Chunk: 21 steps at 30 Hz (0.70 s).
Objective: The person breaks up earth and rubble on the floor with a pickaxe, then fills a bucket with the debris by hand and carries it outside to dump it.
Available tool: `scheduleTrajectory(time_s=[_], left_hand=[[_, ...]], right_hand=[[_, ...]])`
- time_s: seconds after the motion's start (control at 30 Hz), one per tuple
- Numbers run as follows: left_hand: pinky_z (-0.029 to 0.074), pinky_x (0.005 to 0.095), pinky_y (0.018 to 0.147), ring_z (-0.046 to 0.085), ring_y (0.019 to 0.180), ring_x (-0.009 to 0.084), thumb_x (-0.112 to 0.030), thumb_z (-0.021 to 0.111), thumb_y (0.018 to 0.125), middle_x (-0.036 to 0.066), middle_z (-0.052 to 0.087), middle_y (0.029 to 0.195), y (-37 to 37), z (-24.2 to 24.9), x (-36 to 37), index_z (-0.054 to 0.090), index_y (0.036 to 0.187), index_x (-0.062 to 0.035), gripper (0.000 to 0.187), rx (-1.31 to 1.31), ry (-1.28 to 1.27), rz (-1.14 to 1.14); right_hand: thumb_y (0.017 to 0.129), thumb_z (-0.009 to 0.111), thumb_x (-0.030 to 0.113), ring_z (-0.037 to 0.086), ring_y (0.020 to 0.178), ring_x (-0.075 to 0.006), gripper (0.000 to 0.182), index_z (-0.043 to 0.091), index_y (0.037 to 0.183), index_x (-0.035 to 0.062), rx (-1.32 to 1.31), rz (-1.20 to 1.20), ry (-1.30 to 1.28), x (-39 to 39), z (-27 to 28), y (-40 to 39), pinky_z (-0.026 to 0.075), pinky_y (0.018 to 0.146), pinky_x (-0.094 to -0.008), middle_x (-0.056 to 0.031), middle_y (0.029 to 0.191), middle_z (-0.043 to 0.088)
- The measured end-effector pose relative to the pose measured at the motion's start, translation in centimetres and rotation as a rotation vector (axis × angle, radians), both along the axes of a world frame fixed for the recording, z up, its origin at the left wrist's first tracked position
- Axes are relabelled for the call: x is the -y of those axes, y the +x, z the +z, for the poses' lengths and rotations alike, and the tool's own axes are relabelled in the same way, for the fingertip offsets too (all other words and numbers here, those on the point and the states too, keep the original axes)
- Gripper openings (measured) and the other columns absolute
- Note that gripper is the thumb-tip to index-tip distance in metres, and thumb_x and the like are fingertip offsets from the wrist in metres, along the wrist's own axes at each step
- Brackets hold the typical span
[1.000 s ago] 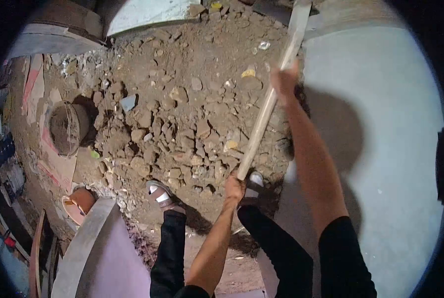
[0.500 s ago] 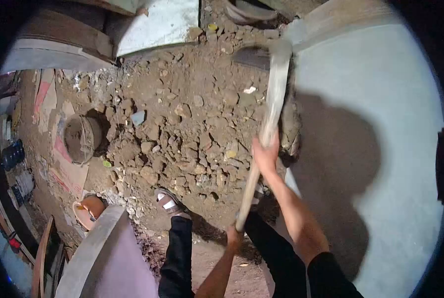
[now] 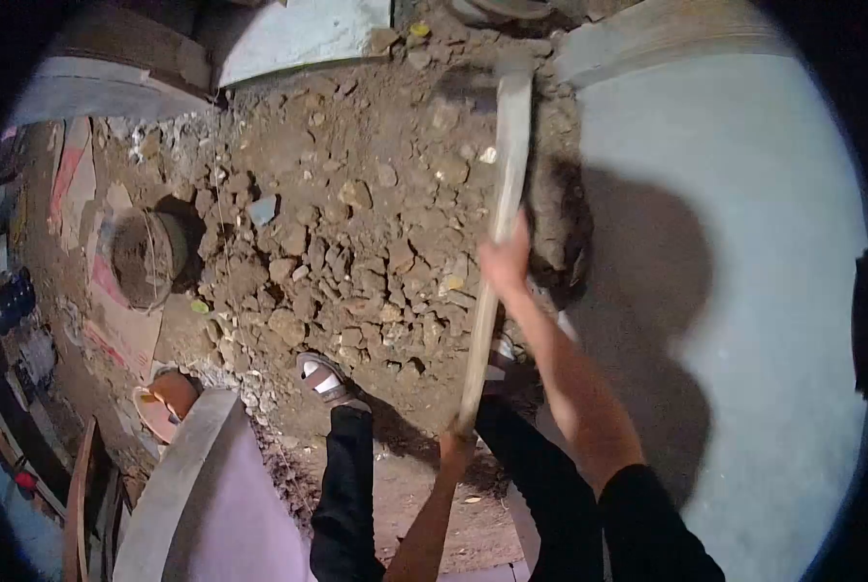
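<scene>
A long wooden-handled hoe [image 3: 492, 320] runs away from me over the rubble, its far end blurred beside a dark patch of soil. My right hand [image 3: 507, 260] is wrapped round the middle of the handle. Near my body, my left hand [image 3: 457, 448] closes on the handle's butt end. Broken stones and loose earth [image 3: 356, 262] spread to the left of the handle. Close to its right side lies a dark trench [image 3: 562, 233] along the wall's foot.
A pale wall [image 3: 783, 291] rises on the right, carrying my shadow. To the left stand a soil-filled bucket [image 3: 177, 257] on flattened cardboard [image 3: 123, 335] and an orange container [image 3: 152, 407]. A low wall [image 3: 177, 485] borders my left side. My sandalled foot [image 3: 322, 378] rests at the rubble's edge.
The hoe and both hands have shifted slightly left in view. My right hand and the upper handle are a little higher. Both hands keep their hold, and the view itself has shifted slightly.
</scene>
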<state>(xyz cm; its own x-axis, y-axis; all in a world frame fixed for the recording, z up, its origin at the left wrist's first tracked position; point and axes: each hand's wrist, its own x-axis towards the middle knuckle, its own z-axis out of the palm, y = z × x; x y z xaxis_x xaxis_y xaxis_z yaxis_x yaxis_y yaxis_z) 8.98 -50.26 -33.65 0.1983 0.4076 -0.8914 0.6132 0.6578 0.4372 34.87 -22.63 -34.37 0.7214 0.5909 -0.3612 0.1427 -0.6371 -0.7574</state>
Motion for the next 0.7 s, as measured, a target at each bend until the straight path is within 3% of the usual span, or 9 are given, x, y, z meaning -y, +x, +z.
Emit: scheduleTrajectory(time_s=[0.13, 0.23, 0.3, 0.33, 0.37, 0.47, 0.5, 0.6, 0.7], left_hand=[[0.054, 0.0444, 0.067, 0.069, 0.082, 0.0350, -0.022, 0.077, 0.069, 0.020, 0.069, 0.091, -7.3, -8.0, 13.9, 0.062, 0.114, -0.0015, 0.052, 0.034, -0.200, 0.075], [0.053, 0.0454, 0.073, 0.068, 0.085, 0.0359, -0.007, 0.066, 0.072, 0.022, 0.068, 0.091, -2.6, -3.6, 7.3, 0.060, 0.115, 0.0018, 0.045, -0.096, -0.075, 0.050], [0.053, 0.0437, 0.076, 0.068, 0.089, 0.0372, -0.002, 0.062, 0.073, 0.022, 0.068, 0.094, 1.4, -3.2, 0.6, 0.060, 0.117, 0.0007, 0.045, 0.056, 0.076, -0.046], [0.051, 0.0382, 0.078, 0.067, 0.090, 0.0309, -0.005, 0.062, 0.081, 0.018, 0.068, 0.096, 3.7, -3.2, -2.5, 0.058, 0.120, 0.0009, 0.040, 0.077, 0.151, -0.142], [0.052, 0.0389, 0.076, 0.068, 0.087, 0.0317, -0.003, 0.065, 0.078, 0.016, 0.069, 0.091, 5.0, -4.8, -4.1, 0.060, 0.117, 0.0005, 0.040, 0.164, 0.251, -0.200], [0.053, 0.0380, 0.074, 0.068, 0.082, 0.0274, -0.003, 0.067, 0.078, 0.015, 0.070, 0.089, 7.3, -6.2, -6.1, 0.062, 0.113, 0.0010, 0.036, 0.256, 0.118, -0.082], [0.052, 0.0347, 0.072, 0.065, 0.079, 0.0197, -0.004, 0.069, 0.078, 0.014, 0.070, 0.089, 6.9, -6.3, -5.4, 0.063, 0.108, 0.0018, 0.031, 0.202, -0.031, -0.088], [0.053, 0.0368, 0.074, 0.069, 0.086, 0.0259, -0.007, 0.075, 0.074, 0.016, 0.071, 0.090, 3.3, -4.2, -0.8, 0.064, 0.110, -0.0005, 0.038, 0.056, 0.035, -0.143], [0.053, 0.0399, 0.071, 0.068, 0.081, 0.0294, -0.016, 0.075, 0.077, 0.018, 0.069, 0.087, -0.5, 0.7, -0.1, 0.064, 0.105, 0.0014, 0.034, -0.086, -0.209, -0.214]], right_hand=[[0.081, 0.068, 0.007, 0.049, 0.123, -0.0312, 0.067, 0.037, 0.140, -0.0014, -0.081, -0.061, -0.017, 7.4, -2.7, -3.5, 0.039, 0.103, -0.0392, -0.0205, 0.133, 0.050], [0.080, 0.067, 0.010, 0.056, 0.115, -0.0340, 0.060, 0.044, 0.133, -0.0029, -0.079, -0.145, 0.106, 5.6, 1.0, -1.8, 0.042, 0.099, -0.0406, -0.0225, 0.122, 0.058], [0.079, 0.067, 0.012, 0.057, 0.113, -0.0356, 0.059, 0.046, 0.132, -0.0028, 0.188, -0.106, 0.086, 2.8, 0.1, 2.0, 0.043, 0.097, -0.0413, -0.0241, 0.119, 0.059], [0.078, 0.068, 0.013, 0.057, 0.113, -0.0364, 0.059, 0.046, 0.131, -0.0028, 0.309, -0.093, 0.053, 1.3, -1.0, 4.3, 0.043, 0.097, -0.0418, -0.0249, 0.119, 0.059], [0.077, 0.068, 0.012, 0.057, 0.114, -0.0374, 0.060, 0.046, 0.131, -0.0033, 0.265, -0.100, 0.064, -0.4, -1.4, 6.8, 0.043, 0.097, -0.0422, -0.0256, 0.120, 0.059], [0.076, 0.068, 0.011, 0.056, 0.116, -0.0392, 0.064, 0.044, 0.133, -0.0044, 0.263, -0.092, 0.054, -2.2, -1.9, 9.1, 0.043, 0.098, -0.0426, -0.0275, 0.121, 0.057], [0.075, 0.068, 0.009, 0.055, 0.116, -0.0402, 0.067, 0.041, 0.135, -0.0049, 0.309, -0.072, 0.033, -2.2, -2.0, 8.9, 0.042, 0.100, -0.0426, -0.0287, 0.121, 0.057], [0.076, 0.068, 0.007, 0.055, 0.117, -0.0400, 0.075, 0.034, 0.142, -0.0048, 0.323, -0.095, -0.085, 0.8, -5.1, 4.9, 0.041, 0.102, -0.0409, -0.0302, 0.124, 0.055], [0.075, 0.068, 0.005, 0.054, 0.121, -0.0332, 0.077, 0.032, 0.142, -0.0091, 0.020, -0.139, -0.102, 2.1, -0.4, 0.0, 0.042, 0.101, -0.0358, -0.0282, 0.128, 0.054]])
